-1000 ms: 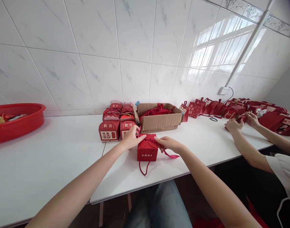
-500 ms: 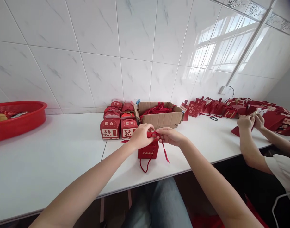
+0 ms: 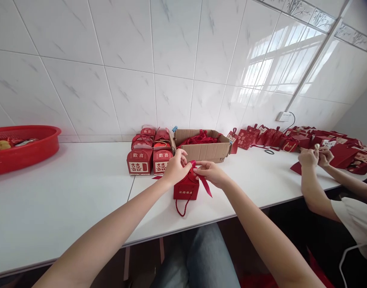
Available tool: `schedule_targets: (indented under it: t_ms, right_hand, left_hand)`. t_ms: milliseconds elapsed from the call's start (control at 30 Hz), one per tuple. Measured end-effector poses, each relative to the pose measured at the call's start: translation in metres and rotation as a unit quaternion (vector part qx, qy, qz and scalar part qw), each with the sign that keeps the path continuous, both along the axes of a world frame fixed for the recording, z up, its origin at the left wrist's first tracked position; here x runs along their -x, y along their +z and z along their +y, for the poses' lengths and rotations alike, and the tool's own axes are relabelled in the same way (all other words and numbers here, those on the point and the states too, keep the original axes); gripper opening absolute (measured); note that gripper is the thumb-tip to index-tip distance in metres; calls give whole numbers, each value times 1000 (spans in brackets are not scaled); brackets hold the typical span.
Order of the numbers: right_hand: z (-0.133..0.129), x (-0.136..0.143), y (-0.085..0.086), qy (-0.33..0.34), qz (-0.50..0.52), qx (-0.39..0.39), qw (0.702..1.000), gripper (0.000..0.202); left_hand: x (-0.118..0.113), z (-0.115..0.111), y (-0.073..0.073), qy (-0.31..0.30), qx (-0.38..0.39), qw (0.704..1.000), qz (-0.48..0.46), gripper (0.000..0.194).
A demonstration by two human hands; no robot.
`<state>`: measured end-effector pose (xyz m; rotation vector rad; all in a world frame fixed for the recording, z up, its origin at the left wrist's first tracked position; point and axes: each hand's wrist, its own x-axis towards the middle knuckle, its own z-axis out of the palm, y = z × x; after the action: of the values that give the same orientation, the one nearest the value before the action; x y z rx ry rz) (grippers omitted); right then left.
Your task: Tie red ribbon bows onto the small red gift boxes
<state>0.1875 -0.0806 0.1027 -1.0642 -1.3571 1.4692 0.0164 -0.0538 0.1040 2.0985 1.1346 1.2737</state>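
Note:
A small red gift box [image 3: 185,191] with pale lettering stands on the white table in front of me, its red cord handle [image 3: 181,212] hanging down the near side. Over the top of the box both hands work at a red ribbon [image 3: 205,187], one tail of which trails down to the right. My left hand [image 3: 177,167] pinches the ribbon from the left, fingers bent. From the right, my right hand [image 3: 211,173] holds it between thumb and forefinger. The fingers partly hide the ribbon's loop.
Several red boxes [image 3: 139,162] stand left of a cardboard box [image 3: 201,151] of red ribbons. A red plastic basket [image 3: 36,154] sits far left. At right, a co-worker's hands [image 3: 313,157] hold something small near many red boxes [image 3: 345,154]. A black-handled tool [image 3: 269,151] lies behind.
My hands have drawn the ribbon up over the box top, and its tail now hangs flatter and wider. My left fingers have lifted a little. The co-worker's hands have shifted slightly.

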Motion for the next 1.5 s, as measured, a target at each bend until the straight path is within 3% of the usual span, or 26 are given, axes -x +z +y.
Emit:
schedule_targets:
  t_ms: [100,233,333,433,600,733,933,1067,1200,1333,1500]
  right_hand:
    - [3,13,-4,19,-25,-36,999,25]
    - [4,16,-5,-13,-49,-51,997,26]
    - [2,15,-5,-16,-52,-65,996,29]
    - [-1,15,-4,3,-54,-75,996,32]
    - [-4,21,-2,-24,-93,-73,993,20]
    - [-3,25,-5,-47,-105,-65,991,11]
    - [-2,29,-7,-82,-141,-63,985,10]
    - [-6,32,-7,-110,-175,-67,976,8]
    - [-10,37,-5,-133,-205,-77,967,6]
    - [-11,41,-3,-128,-218,-99,962,9]
    - [-18,36,3,-68,-205,-117,969,10]
  left_hand:
    - [5,0,5,-34,43,998,-6,28]
    - [22,5,10,-40,102,994,-4,24]
    - [35,10,4,-21,154,988,16,25]
    - [43,15,-5,-26,209,976,47,38]
    - [51,20,-8,-47,241,964,99,47]
    - [53,21,-3,-55,215,969,106,54]
    - [62,18,-5,-55,124,983,123,48]
    - [76,15,-6,-90,82,980,155,42]
    - [77,8,8,-123,21,977,174,30]
    - [62,1,28,-170,-69,959,218,24]
    - [37,0,43,-186,-74,943,265,24]
